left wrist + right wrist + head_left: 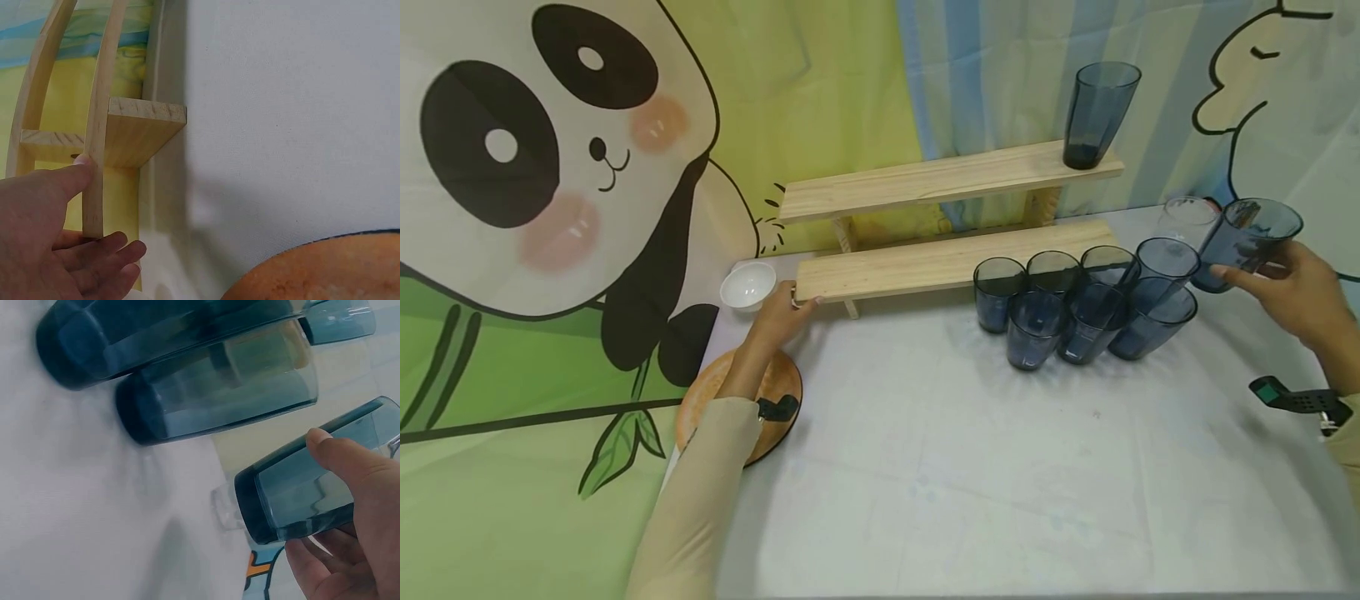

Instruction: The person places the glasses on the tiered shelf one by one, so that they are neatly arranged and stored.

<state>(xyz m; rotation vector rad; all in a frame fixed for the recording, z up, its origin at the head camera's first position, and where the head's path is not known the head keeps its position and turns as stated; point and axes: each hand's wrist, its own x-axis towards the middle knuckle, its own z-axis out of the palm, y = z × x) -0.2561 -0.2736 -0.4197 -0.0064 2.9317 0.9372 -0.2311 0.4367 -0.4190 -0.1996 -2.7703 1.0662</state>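
The right hand (1296,287) grips a blue glass (1236,242) with the thumb on one side and the fingers on the other. This glass is at the right end of the glass group, and it looks lifted off the table. You can see through it. It is smoky blue, wide at the top and thinner lower down, with a thick, dark bottom. The left hand (781,317) pinches the left end of the low board (910,267) of a wooden stand, thumb on top and fingers under.

Seven more blue glasses (1033,333) stand upright, close together, by the board's right end. One other blue glass (1097,117) stands on the right end of the high board (925,185). Behind the held glass is maybe a clear glass (1183,217), but it is partly hidden. A white bowl (747,287) sits near the left hand. An orange round plate (786,383) lies under the left arm on the white table (962,475). A big panda (580,158) is on the cloth at the left.
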